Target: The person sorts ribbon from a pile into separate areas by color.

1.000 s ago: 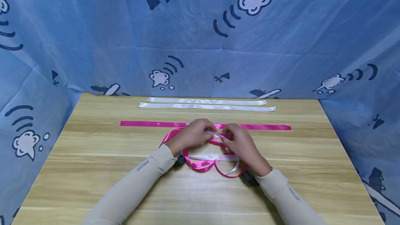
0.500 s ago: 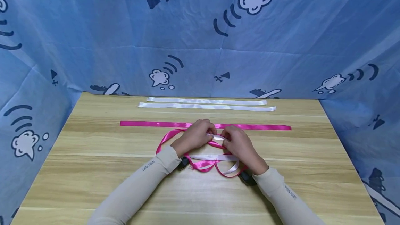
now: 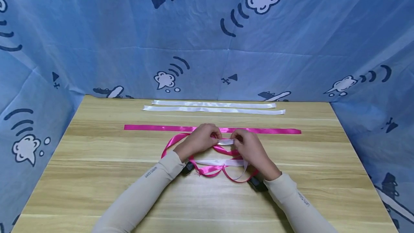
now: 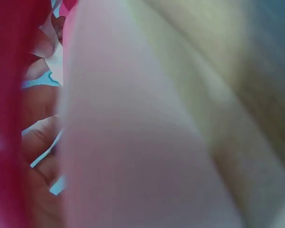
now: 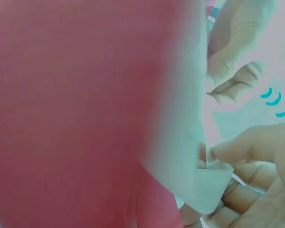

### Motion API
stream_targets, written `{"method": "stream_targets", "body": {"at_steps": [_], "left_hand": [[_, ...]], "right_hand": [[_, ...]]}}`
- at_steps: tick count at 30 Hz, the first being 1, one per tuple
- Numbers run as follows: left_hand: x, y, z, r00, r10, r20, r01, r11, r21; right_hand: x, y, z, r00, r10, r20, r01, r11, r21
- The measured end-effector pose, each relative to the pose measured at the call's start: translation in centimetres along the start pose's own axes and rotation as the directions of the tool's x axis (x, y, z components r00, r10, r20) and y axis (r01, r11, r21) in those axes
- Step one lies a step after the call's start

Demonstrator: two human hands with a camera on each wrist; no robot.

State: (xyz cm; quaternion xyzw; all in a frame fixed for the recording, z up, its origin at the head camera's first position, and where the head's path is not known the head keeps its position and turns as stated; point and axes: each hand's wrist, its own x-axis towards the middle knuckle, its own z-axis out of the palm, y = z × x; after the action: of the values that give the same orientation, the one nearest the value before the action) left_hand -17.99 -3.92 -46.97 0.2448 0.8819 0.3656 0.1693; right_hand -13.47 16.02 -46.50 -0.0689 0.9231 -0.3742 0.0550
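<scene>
In the head view, both hands meet near the middle of the table over loops of satin ribbon. My left hand [image 3: 200,138] pinches one end of a short stretch of white ribbon [image 3: 225,142], while fingers of my right hand [image 3: 252,149] pinch its other end. Pink ribbon [image 3: 174,140] curves out past the left hand and loops below the fingers. A lower white ribbon length [image 3: 218,162] runs through the pink loops. In the right wrist view, the white ribbon [image 5: 213,187] folds over at the thumb and fingers. Blurred ribbon [image 4: 128,123] covers most of the left wrist view.
A straight pink ribbon [image 3: 155,128] lies flat just behind the hands. Two white ribbons [image 3: 207,110] lie parallel farther back on the wooden table [image 3: 97,175]. A blue patterned cloth [image 3: 200,28] hangs behind the table and along its sides.
The white stretch between the fingertips has become flatter and wider to see. My right hand has shifted slightly right over the last half second; the ribbons lying behind have stayed put.
</scene>
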Motion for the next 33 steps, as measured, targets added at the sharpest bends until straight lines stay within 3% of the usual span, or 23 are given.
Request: {"method": "stream_targets", "body": {"at_steps": [6,11,22,33], "left_hand": [[-0.3,0.1,-0.5,1.000,-0.006,0.002,0.006,0.996,-0.085],[-0.8,0.6,-1.0,0.999,-0.025,0.035,0.031,0.987,-0.158],[-2.0,1.1,-1.8,0.996,0.011,0.090,0.010,0.971,-0.237],[-3.4,1.1,-2.8,0.995,0.030,0.096,-0.001,0.957,-0.292]], "right_hand": [[-0.1,0.1,-0.3,1.000,-0.006,-0.023,0.007,0.998,0.070],[-0.2,0.4,-0.9,1.000,0.012,0.005,-0.013,0.989,0.146],[-0.6,0.7,-2.6,0.992,0.072,0.105,-0.105,0.927,0.360],[-1.1,0.4,-3.9,0.992,0.074,0.098,-0.105,0.927,0.359]]}}
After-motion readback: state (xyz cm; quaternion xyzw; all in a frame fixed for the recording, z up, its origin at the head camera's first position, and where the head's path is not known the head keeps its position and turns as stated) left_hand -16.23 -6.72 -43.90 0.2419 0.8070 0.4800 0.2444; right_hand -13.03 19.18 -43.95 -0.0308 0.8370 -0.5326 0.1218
